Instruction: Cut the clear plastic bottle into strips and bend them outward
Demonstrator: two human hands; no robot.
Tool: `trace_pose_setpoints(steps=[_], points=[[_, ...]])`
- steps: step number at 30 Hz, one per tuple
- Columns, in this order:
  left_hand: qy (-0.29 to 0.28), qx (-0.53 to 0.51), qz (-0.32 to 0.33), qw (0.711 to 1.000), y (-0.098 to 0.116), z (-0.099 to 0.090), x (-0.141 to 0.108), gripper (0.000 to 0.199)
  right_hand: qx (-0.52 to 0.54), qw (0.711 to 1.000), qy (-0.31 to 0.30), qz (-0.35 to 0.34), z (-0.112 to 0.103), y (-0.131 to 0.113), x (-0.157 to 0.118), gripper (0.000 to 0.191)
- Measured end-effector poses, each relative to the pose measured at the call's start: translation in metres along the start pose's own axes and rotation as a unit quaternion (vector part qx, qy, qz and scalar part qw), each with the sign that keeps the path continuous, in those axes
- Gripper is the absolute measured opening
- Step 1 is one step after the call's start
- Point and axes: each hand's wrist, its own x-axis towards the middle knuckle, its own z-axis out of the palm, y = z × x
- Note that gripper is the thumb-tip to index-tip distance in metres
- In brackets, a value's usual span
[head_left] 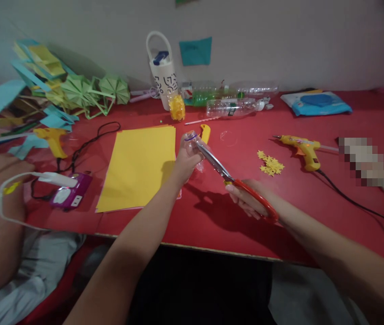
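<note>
My left hand [189, 163] is closed around a clear plastic bottle piece [190, 137] with a purplish ring at its neck. Red-handled scissors [256, 198] are gripped in my right hand [246, 203], with the blades pointing up and left to the bottle piece. The blade tips meet the plastic near its neck; whether they are cutting into it I cannot tell. Just behind lies a yellow cutter [205, 133]. A stack of yellow paper [138, 167] lies left of my left hand, and small yellow paper stars [271, 165] are heaped beyond my right hand.
Right on the red table [212, 234] lies a yellow glue gun [302, 151] with a cord. Another glue gun [52, 140] and a purple power strip [72, 192] lie left, near another person's arm [0, 212]. Plastic bottles [229, 108], a white tumbler [163, 81] and wipes [316, 103] line the back.
</note>
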Motion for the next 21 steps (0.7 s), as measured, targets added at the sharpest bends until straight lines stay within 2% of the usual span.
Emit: trace_pose_setpoints(steps=[8,11,14,17,21], points=[[-0.020,-0.006,-0.001,1.000,0.006,0.002,-0.001,0.054,-0.001,1.000,0.014,-0.017,-0.001,0.002,0.001,0.055],[-0.041,-0.046,-0.027,0.998,0.011,-0.002,-0.003,0.057,0.007,1.000,0.021,-0.015,-0.002,0.004,0.005,0.056],[-0.059,-0.080,-0.058,0.993,0.014,-0.004,-0.002,0.050,0.010,1.000,0.022,-0.013,-0.003,0.009,0.009,0.057],[-0.041,-0.073,-0.067,0.994,0.014,-0.003,0.000,0.045,0.010,0.999,0.018,-0.033,-0.003,0.015,0.013,0.056],[0.002,-0.067,-0.046,0.997,0.008,-0.002,0.003,0.040,0.016,0.999,0.014,-0.034,-0.003,0.016,0.014,0.055]])
